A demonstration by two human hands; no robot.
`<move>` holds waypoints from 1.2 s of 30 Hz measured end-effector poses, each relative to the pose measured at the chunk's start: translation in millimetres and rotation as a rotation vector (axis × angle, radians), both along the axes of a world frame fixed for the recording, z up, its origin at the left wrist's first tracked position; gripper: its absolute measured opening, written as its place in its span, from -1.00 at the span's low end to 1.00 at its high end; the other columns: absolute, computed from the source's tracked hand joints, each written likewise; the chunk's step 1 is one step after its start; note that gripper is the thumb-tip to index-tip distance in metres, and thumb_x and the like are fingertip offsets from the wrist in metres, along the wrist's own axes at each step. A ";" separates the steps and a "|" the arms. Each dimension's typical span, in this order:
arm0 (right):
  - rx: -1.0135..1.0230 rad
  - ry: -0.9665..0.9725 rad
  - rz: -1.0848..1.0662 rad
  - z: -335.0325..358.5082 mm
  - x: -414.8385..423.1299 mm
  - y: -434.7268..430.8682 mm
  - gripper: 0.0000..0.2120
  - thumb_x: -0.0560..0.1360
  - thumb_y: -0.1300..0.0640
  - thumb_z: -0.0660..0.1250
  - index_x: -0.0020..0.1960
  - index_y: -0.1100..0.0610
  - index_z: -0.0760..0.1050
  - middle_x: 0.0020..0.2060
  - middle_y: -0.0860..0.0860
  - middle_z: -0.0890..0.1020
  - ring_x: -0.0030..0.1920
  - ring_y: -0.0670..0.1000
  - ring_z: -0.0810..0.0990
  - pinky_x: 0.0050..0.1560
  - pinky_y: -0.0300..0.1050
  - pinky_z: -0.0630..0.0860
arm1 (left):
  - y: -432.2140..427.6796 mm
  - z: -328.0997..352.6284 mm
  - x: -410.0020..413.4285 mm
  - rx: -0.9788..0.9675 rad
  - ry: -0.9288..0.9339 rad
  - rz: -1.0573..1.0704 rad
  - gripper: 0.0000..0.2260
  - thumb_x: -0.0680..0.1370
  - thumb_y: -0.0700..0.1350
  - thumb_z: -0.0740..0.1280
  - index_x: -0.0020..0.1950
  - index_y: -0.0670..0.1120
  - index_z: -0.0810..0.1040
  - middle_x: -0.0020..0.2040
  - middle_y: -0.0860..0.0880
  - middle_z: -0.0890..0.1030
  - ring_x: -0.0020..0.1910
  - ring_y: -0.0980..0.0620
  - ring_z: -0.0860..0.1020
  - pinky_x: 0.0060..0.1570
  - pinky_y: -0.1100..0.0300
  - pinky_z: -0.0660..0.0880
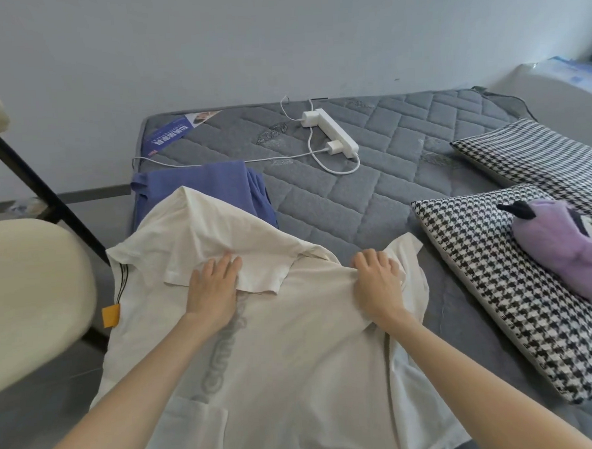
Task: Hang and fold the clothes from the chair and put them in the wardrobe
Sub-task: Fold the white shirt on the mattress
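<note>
**First onlooker:** What is laid out at lower centre of the frame?

**Second onlooker:** A white short-sleeved T-shirt (295, 361) with grey lettering showing faintly through the cloth. It is spread on the grey quilted mattress (372, 193), and its upper part is folded over and rumpled. A small orange tag (111, 315) sits at its left edge.

**First onlooker:** And the hands?

**Second onlooker:** The left-hand grip (214, 290) is slack, with the fingers straight and pressed flat on a folded-over sleeve at mid-frame. The right-hand grip (378, 281), just right of it, is curled and bunches a ridge of the shirt's cloth under the fingers.

**First onlooker:** Any other clothing?

**Second onlooker:** A folded blue cloth garment (224, 183) lies on the mattress left of centre, just above the shirt in the frame and partly under its upper edge.

**First onlooker:** What else is on the bed?

**Second onlooker:** At upper centre there is a white oblong power strip (331, 133) with two plugs in it and a thin white cable (340, 173) looping off. On the right are two black-and-white houndstooth cushions. The nearer cushion (497, 299) carries a purple plush toy (563, 255), and the farther cushion (541, 156) lies above it in the frame. A cream padded chair (27, 300) with black legs stands at the left edge, beside the bed.
</note>
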State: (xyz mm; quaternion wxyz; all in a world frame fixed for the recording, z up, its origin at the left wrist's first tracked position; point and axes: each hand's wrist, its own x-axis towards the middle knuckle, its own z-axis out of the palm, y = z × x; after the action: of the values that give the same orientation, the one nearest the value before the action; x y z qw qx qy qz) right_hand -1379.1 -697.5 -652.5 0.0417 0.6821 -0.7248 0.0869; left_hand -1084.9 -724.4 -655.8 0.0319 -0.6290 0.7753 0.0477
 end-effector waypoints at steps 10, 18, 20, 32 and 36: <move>0.477 0.043 0.036 -12.7 41.1 -13.5 -0.51 0.56 0.11 0.07 0.47 -0.02 0.10 0.51 -0.08 0.12 0.46 0.29 0.12 0.44 0.28 -0.01 | 18.7 -2.5 13.8 -0.009 0.111 0.031 -0.48 0.65 -0.02 0.07 0.58 0.02 -0.02 0.58 0.04 0.01 0.54 -0.07 0.02 0.47 -0.04 0.01; 0.055 -0.202 0.211 24.9 109.4 -23.5 -0.71 0.53 0.20 0.17 0.21 0.07 0.51 0.17 -0.01 0.53 0.21 0.08 0.41 0.19 -0.06 0.25 | 53.4 0.6 73.8 -0.104 0.367 0.169 -0.59 0.63 -0.11 0.16 0.48 -0.14 0.29 0.47 -0.08 0.33 0.44 -0.09 0.29 0.39 0.02 0.25; 0.008 -0.262 0.323 38.5 137.9 -28.3 -0.71 0.51 0.24 0.19 0.19 0.09 0.52 0.16 0.01 0.53 0.18 0.10 0.45 0.13 -0.04 0.30 | 67.0 1.9 87.4 -0.121 0.416 0.241 -0.59 0.62 -0.13 0.19 0.47 -0.16 0.30 0.46 -0.09 0.34 0.43 -0.10 0.30 0.37 0.04 0.25; 0.209 0.058 0.827 85.5 271.6 -89.6 -0.09 0.37 0.51 0.21 0.55 -0.11 0.03 0.51 0.06 0.14 -0.01 0.18 0.55 -0.40 -0.13 0.26 | 142.3 -40.3 169.2 0.409 1.023 0.873 -0.10 0.48 0.26 0.32 0.58 -0.05 -0.15 0.57 -0.06 0.06 0.53 -0.09 0.09 0.46 0.01 0.11; 0.283 0.281 0.862 78.1 294.0 -108.5 0.02 0.40 0.46 0.32 0.56 -0.17 -0.16 0.56 0.10 -0.09 0.04 0.17 0.58 -0.38 -0.14 0.34 | 148.8 -57.1 176.7 0.488 1.176 1.020 -0.11 0.43 0.32 0.28 0.58 -0.04 -0.06 0.55 -0.05 0.17 0.48 -0.08 0.24 0.41 0.06 0.25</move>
State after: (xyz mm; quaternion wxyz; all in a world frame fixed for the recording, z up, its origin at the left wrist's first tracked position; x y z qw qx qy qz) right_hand -1085.1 -806.0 -574.4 0.0059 0.9249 -0.3677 -0.0964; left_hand -908.3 -575.6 -712.9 -0.2696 -0.7522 0.2513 0.5462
